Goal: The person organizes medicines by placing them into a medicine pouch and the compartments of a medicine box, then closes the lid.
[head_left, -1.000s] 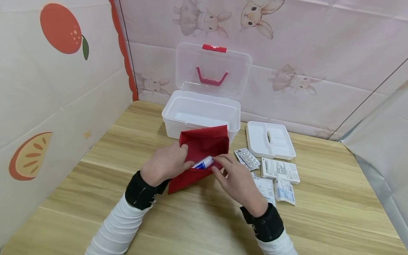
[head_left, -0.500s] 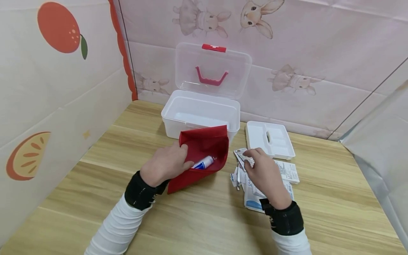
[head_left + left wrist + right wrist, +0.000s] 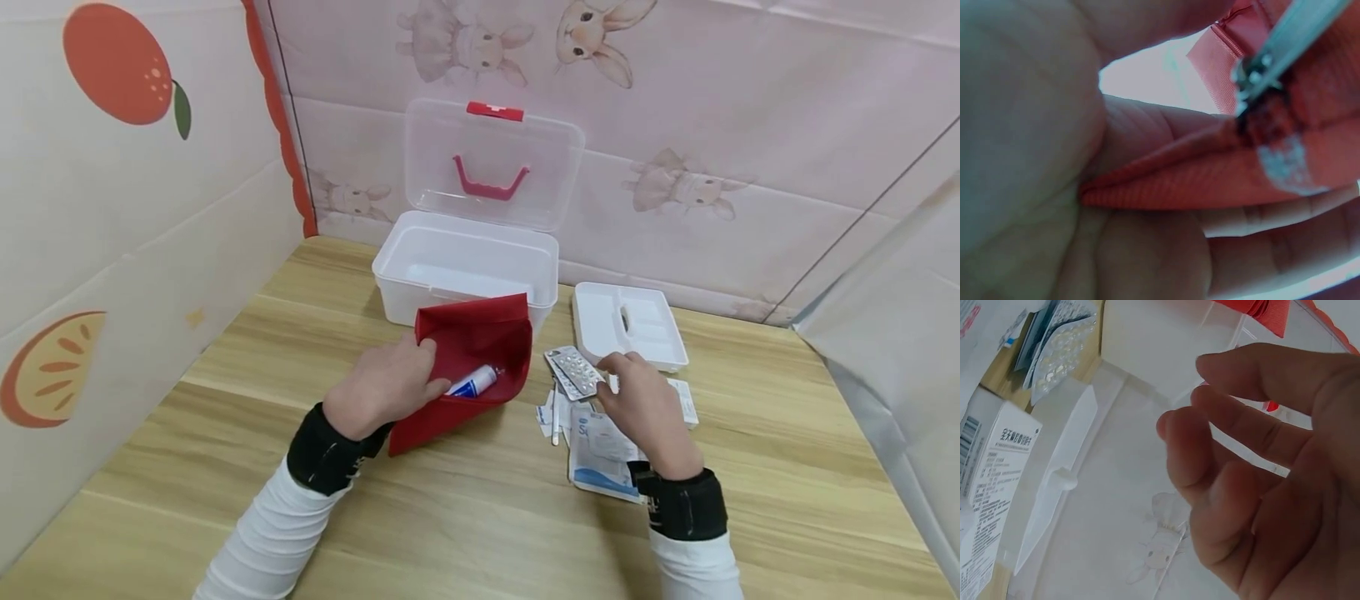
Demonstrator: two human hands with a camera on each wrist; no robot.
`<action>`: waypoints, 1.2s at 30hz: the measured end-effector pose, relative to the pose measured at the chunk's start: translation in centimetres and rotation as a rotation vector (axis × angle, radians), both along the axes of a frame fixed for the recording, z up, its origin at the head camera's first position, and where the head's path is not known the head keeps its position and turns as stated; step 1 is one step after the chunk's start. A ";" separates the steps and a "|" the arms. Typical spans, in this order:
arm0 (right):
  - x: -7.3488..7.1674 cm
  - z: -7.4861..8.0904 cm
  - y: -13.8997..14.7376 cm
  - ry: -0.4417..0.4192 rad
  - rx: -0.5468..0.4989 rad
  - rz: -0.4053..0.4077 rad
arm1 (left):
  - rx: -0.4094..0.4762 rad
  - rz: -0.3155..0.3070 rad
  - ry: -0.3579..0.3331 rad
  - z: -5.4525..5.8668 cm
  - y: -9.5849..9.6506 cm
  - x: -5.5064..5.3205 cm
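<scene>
In the head view my left hand grips the left edge of a red fabric pouch, whose mouth gapes. A white and blue tube lies inside it. Up close in the left wrist view, red cloth with a zipper pull lies between thumb and fingers. My right hand hovers beside several silver blister packs. The right wrist view shows its fingers loosely bent, holding nothing, apart from the blister packs.
Behind the pouch stands a white lidded box, its clear lid raised. A white divided tray is at its right. Near my right hand lie a medicine box, a blue and white packet and a thin white stick.
My right hand has left the tube in the pouch and moved right to the blister packs, then slightly beyond them. The left hand keeps its grip on the pouch.
</scene>
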State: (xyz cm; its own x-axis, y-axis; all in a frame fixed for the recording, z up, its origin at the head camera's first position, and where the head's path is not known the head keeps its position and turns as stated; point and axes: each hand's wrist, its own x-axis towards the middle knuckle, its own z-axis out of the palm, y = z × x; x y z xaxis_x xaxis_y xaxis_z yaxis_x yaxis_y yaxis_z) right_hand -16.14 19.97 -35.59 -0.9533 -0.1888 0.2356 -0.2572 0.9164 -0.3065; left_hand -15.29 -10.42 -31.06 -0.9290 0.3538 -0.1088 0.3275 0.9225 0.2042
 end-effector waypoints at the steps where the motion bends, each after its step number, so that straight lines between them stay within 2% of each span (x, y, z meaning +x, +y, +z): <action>1: 0.0 -0.1 0.1 -0.018 0.004 -0.008 | 0.000 -0.001 0.001 0.0 0.0 0.0; 10: -0.4 -0.4 1.1 -0.162 0.046 -0.057 | 0.001 0.001 -0.004 -0.1 0.0 -0.1; 18: -0.4 -0.9 1.1 -0.259 0.065 -0.040 | -0.002 -0.010 0.015 -0.1 0.0 0.1; 29: -1.1 -2.2 0.5 -0.341 0.101 0.009 | -0.003 0.002 0.001 -0.1 0.1 -0.1; 36: -1.0 -2.7 -0.2 -0.300 0.127 -0.001 | -0.002 -0.003 0.008 -0.1 0.1 -0.1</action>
